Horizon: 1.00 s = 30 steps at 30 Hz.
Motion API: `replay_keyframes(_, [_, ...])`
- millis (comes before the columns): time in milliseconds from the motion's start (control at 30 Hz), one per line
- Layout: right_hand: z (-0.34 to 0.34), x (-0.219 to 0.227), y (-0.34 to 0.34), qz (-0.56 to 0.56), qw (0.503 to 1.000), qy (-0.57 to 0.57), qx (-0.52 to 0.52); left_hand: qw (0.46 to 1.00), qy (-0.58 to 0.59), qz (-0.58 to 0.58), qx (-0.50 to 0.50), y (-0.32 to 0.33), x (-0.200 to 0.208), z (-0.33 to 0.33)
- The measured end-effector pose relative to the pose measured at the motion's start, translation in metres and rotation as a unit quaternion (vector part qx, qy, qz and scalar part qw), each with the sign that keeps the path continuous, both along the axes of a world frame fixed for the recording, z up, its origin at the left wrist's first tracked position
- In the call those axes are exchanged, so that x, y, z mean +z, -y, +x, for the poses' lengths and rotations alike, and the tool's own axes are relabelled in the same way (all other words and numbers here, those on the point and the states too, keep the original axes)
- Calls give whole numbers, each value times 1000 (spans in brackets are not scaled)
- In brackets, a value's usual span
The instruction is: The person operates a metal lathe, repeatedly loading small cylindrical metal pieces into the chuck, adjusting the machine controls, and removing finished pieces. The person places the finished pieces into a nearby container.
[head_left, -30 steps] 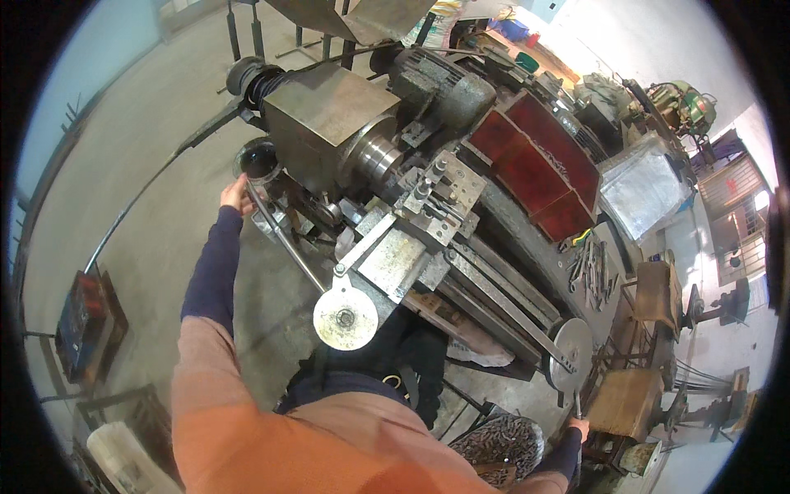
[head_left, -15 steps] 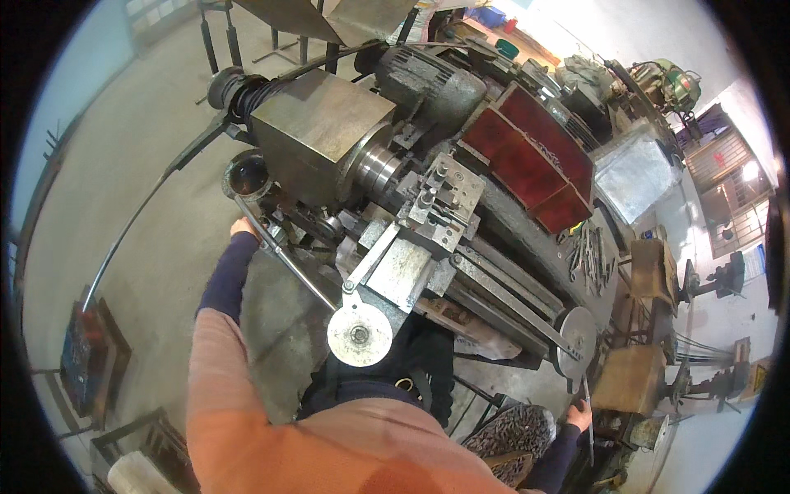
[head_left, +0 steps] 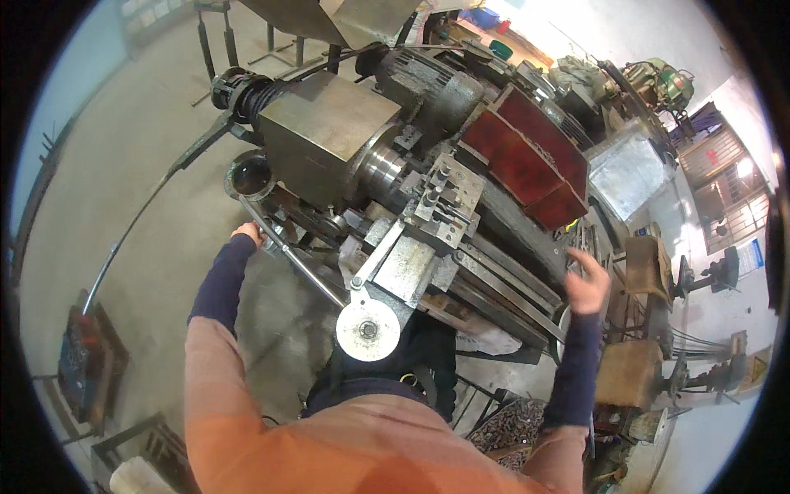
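A small metal lathe-like machine stands in front of me, with a boxy headstock [head_left: 325,115], a shiny round chuck [head_left: 383,167] and a bolted tool post [head_left: 444,202]. A pale round disc [head_left: 368,330] on a flat arm sits at its near side. My left hand [head_left: 249,234] is closed beside the long metal lever [head_left: 288,257], below a round cup [head_left: 251,176]; what its fingers hold is hidden. My right hand [head_left: 586,284] is raised over the machine's right end with fingers apart and nothing in it, close to several wrenches [head_left: 586,237].
Behind the tool post stands a dark red metal tray [head_left: 527,156], with a ribbed motor [head_left: 432,82] to its left. A heap of small dark parts [head_left: 510,424] lies at my lower right. A box with a long rod [head_left: 86,362] is on the floor at left.
My right hand has left the rod by the disc at the machine's right end and risen up and away to near the wrenches. My left hand stays nearly where it was.
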State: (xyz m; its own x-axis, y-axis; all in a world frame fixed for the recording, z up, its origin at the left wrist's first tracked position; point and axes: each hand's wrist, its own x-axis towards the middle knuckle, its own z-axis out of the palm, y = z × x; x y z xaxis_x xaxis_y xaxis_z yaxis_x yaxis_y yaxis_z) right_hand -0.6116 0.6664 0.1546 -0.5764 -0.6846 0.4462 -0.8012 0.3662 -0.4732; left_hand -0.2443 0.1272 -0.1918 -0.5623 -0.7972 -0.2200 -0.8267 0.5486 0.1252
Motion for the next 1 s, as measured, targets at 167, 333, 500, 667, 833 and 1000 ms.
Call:
replay_keyframes(167, [51, 8, 177, -11, 960, -82, 266, 983, -165, -65, -53, 20, 125, 57])
replay_keyframes(333, [73, -27, 272, 287, 937, -128, 150, 930, -214, -293, 56, 42, 247, 180])
replay_keyframes(500, [72, -22, 284, 336, 930, -66, 136, 914, -119, -249, 296, 20, 178, 237])
replay_keyframes(667, [79, -25, 286, 312, 941, -72, 110, 926, -89, -186, 316, -89, 211, 192])
replay_keyframes(833, [66, -28, 271, 237, 945, -197, 111, 957, -96, -188, 198, -137, 243, 147])
replay_keyframes(1000, [109, 8, 192, -18, 926, -173, 335, 902, -368, -200, -111, -180, 311, 66])
